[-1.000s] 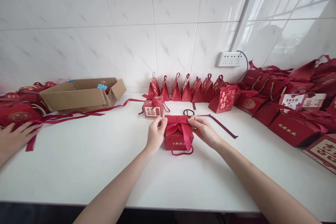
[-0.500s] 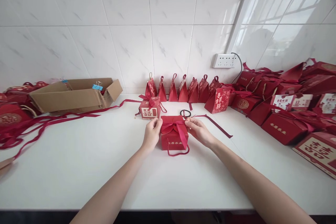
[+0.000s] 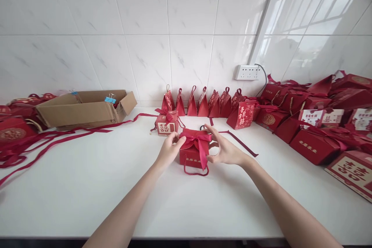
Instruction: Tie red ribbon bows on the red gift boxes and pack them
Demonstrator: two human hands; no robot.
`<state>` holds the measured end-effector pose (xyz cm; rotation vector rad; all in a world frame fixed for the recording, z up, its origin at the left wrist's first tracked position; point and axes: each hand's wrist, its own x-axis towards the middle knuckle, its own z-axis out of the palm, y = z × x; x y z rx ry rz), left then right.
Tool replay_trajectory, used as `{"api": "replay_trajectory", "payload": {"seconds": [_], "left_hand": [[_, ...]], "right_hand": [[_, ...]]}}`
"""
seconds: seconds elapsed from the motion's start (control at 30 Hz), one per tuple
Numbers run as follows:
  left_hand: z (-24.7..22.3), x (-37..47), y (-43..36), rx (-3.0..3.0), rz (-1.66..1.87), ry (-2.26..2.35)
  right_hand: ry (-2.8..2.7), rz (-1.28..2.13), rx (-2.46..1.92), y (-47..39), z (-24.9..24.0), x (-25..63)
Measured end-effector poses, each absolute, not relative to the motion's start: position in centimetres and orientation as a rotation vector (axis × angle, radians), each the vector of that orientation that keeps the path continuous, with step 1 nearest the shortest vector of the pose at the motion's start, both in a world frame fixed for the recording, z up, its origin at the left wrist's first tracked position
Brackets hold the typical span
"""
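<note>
Right hand [image 3: 224, 149] has spread; left hand [image 3: 170, 148] pinches bow [image 3: 198, 136]; box [image 3: 190, 154] reads 安居乐.

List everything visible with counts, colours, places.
Bow-tied gift box: one, red, centre
Double-happiness box: one, red, cream, behind it
Triangular boxes: seven, red, back row
Larger triangular box: one, red, alongside
Clustered gift boxes: many, mostly red, far left, right
Cardboard box: one, brown, back left
Binder clips: apparently two, blue, on it
Loose ribbons: several, red, both sides
Part-hidden object: one, black, behind bow-tied box
Tiled wall: one, white, back
Power strip: one, white, against it
Cable: one, dark, beside strip
Table: one, white, below
Left grip: one, at bow
Right grip: one, open, right of bow
</note>
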<state>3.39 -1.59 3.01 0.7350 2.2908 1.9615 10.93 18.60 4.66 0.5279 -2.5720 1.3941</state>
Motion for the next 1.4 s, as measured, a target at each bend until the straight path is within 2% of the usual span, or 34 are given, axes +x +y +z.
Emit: {"api": "replay_trajectory", "payload": {"seconds": [0.23,0.37,0.5,0.63,0.77,0.9,1.0,1.13,1.23,1.4], "left_hand": [[3.3,4.3,-1.3,0.844,1.954,2.397],[3.1,4.4,-1.3,0.887,1.949,2.629],[3.2,4.7,-1.6,1.501,1.89,3.016],[3.3,5.3,-1.8,2.227,1.712,2.985],[3.0,5.4,-1.7,2.459,1.508,2.941],[2.9,5.4,-1.6,2.514,1.547,2.938],[3.2,5.7,-1.4,2.334,1.785,2.878],[3.5,5.5,-1.2,1.132,2.343,2.783],[3.4,4.6,-1.2,0.624,2.39,2.472],[2.8,3.5,-1.3,0.716,2.286,2.004]], "right_hand": [[-2.465,0.843,0.635,18.5,4.6,11.1],[-2.428,0.675,0.704,18.5,4.5,10.9],[-2.356,0.631,0.752,18.3,4.2,10.7],[-2.264,0.637,0.767,18.1,4.0,10.6],[-2.225,0.653,0.784,18.1,3.9,10.6],[-2.223,0.676,0.79,18.2,3.8,10.6],[-2.231,0.672,0.781,18.3,3.8,10.6],[-2.256,0.687,0.763,18.2,3.9,10.7],[-2.268,0.676,0.755,18.1,4.0,10.9],[-2.388,0.708,0.74,18.0,4.0,11.2]]}}
